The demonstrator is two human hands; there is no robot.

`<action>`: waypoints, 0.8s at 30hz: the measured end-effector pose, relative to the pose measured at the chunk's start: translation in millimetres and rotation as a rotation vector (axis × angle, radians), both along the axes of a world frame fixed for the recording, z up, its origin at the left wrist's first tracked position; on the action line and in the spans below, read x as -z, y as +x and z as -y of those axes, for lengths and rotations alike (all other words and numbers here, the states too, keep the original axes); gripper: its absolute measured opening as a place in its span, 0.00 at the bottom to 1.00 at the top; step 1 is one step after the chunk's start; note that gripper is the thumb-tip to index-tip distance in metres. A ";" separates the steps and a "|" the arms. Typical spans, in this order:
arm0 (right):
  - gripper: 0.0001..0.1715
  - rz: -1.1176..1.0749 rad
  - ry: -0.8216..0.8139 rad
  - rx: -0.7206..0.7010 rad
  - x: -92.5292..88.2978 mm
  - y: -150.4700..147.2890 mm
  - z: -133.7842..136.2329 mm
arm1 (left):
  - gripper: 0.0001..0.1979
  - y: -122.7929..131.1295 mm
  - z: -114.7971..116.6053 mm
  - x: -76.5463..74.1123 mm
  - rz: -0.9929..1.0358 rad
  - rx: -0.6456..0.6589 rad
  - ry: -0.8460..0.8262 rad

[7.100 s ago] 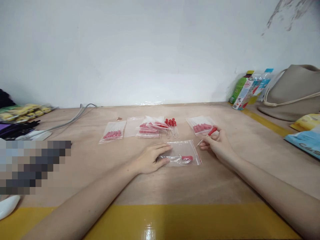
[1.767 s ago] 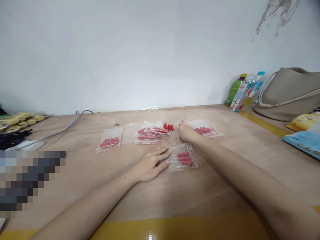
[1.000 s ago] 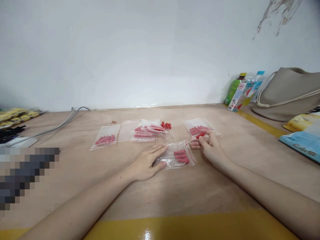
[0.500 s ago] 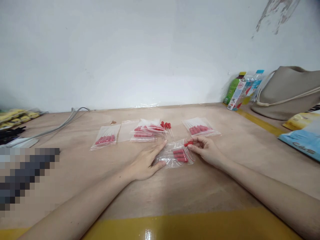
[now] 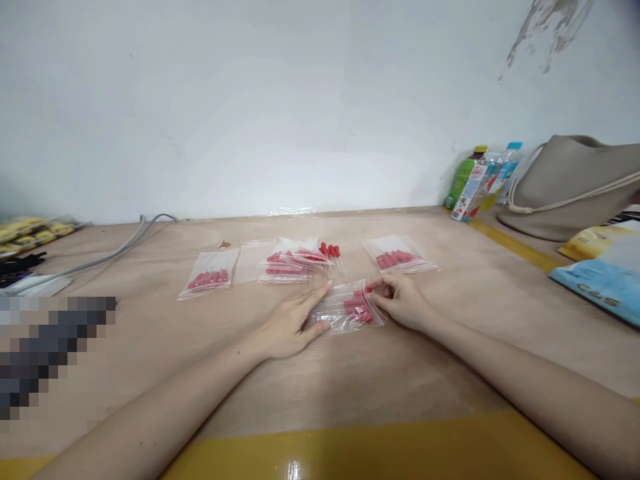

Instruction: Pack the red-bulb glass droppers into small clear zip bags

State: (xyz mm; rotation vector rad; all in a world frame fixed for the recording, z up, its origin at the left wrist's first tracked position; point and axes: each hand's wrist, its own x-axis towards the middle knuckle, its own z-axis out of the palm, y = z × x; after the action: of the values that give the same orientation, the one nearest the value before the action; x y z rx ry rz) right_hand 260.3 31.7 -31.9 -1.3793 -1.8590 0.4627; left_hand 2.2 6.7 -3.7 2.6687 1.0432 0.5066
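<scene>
A small clear zip bag (image 5: pixel 346 311) with several red-capped droppers inside lies on the brown table (image 5: pixel 350 373). My left hand (image 5: pixel 290 321) rests flat on the bag's left end, fingers stretched out. My right hand (image 5: pixel 400 300) is at the bag's open right end, its fingers pinched on a red-capped dropper (image 5: pixel 364 291) that sits partly inside the mouth. A few loose red-capped droppers (image 5: pixel 331 252) lie just behind the bag.
Filled bags of droppers lie behind: one at the right (image 5: pixel 397 257), a pile in the middle (image 5: pixel 287 263), one at the left (image 5: pixel 209 277). Bottles (image 5: pixel 475 183), a beige bag (image 5: pixel 575 183) and a blue packet (image 5: pixel 600 283) stand at the right. A grey cable (image 5: pixel 115 250) runs at the left.
My right hand took a dropper from the loose ones behind, carried it to the bag's mouth and has pushed it partly inside. My left hand stayed on the bag.
</scene>
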 end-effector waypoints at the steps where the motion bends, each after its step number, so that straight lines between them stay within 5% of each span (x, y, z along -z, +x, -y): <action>1: 0.12 -0.024 -0.010 -0.014 1.3 0.0 -1.4 | 0.30 0.1 -0.1 0.1 -0.003 -0.001 0.001; 6: 0.13 -0.147 -0.037 -0.184 4.9 -2.5 -6.8 | 0.30 0.4 -1.3 2.3 -0.015 -0.009 0.018; 14: 0.15 0.039 0.064 -0.288 -0.5 -3.2 -3.8 | 0.30 0.5 -1.5 1.8 -0.028 -0.015 0.024; 20: 0.10 -0.145 0.038 0.054 -13.8 2.7 -13.4 | 0.27 1.6 -1.8 -0.1 -0.099 -0.017 0.005; 24: 0.10 -0.001 0.030 0.080 -28.0 -15.6 -31.7 | 0.28 1.7 -3.4 -0.2 -0.101 -0.029 -0.018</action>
State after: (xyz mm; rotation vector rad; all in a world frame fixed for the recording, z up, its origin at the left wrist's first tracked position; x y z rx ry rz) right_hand 244.7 63.4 -3.9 -1.4279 -1.7954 0.3934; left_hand 3.9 10.0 -3.5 2.6916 1.1099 0.3685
